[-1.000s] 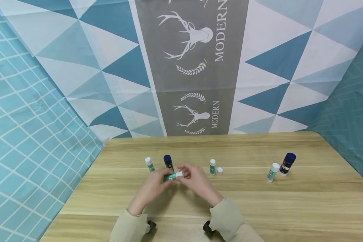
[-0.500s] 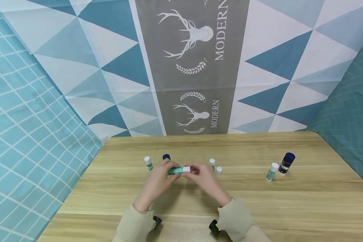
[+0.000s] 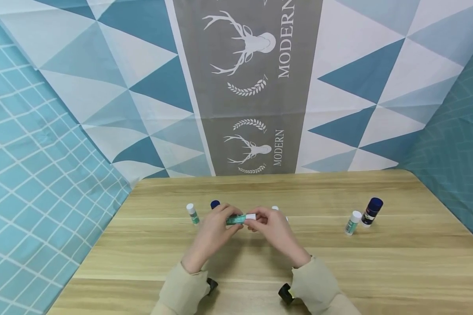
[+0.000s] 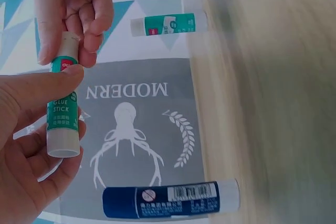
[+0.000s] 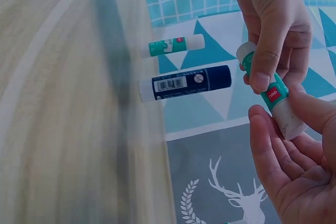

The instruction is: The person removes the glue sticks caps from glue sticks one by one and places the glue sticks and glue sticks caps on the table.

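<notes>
My left hand (image 3: 217, 224) grips the green body of a glue stick (image 4: 63, 111), held above the table and lying roughly level between both hands in the head view. At its other end, my right hand (image 3: 275, 227) pinches the white cap (image 3: 251, 217) between thumb and fingers. In the right wrist view the right thumb lies along the cap, with the fingers under it. Behind the left hand stands a navy glue stick (image 5: 191, 82), mostly hidden in the head view. Left of it is another green glue stick (image 3: 192, 214).
A third green glue stick (image 4: 170, 24) stands behind my right hand, where a small loose white cap (image 3: 286, 218) barely shows. Farther right on the wooden table (image 3: 319, 271) stand a green glue stick (image 3: 352, 223) and a thicker navy one (image 3: 372, 211). Patterned cloth (image 3: 256, 100) hangs behind.
Both hands have shifted right and slightly up with the glue stick, which has turned more level. The right hand now covers most of the middle glue stick and the loose cap.
</notes>
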### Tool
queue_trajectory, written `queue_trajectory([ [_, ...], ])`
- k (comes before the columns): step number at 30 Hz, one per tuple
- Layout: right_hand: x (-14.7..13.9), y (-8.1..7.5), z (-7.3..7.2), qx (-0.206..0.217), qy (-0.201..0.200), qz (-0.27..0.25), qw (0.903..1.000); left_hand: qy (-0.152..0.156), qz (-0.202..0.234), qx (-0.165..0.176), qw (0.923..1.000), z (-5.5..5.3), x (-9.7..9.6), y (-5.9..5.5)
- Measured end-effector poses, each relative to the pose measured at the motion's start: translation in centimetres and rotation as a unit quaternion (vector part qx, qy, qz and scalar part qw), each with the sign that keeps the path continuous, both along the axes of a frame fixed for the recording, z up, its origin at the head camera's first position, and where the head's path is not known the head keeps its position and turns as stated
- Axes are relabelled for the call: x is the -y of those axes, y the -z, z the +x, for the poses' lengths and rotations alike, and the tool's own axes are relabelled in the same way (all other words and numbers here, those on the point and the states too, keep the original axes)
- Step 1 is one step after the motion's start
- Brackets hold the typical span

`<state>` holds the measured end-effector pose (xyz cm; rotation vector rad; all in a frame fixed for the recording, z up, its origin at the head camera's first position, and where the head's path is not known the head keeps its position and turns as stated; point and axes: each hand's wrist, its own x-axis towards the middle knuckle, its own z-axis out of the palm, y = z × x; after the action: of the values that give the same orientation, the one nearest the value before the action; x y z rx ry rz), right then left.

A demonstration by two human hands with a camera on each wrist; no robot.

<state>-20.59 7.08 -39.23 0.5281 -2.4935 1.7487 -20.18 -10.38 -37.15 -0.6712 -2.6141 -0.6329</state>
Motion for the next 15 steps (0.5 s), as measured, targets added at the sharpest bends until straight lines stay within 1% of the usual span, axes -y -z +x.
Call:
queue_trajectory([
  [5, -0.8, -0.8, -0.1, 0.006, 0.024, -0.004, 0.9997, 0.014, 0.006, -0.011, 0.9998, -0.5, -1.0, -0.4],
  [9, -1.3, -3.0, 0.7, 0.014, 0.042, -0.01, 0.999, 0.025, 0.017, -0.014, 0.9994, -1.0, -1.9, -0.9],
  [12, -1.8, -3.2, 0.6, 0.018, 0.043, -0.014, 0.9988, 0.027, 0.032, -0.004, 0.9991, -1.1, -2.4, -1.1],
  [15, -2.5, -2.3, -0.1, 0.015, 0.043, -0.015, 0.9989, 0.029, 0.051, 0.008, 0.9983, -1.1, -2.8, -1.3],
])
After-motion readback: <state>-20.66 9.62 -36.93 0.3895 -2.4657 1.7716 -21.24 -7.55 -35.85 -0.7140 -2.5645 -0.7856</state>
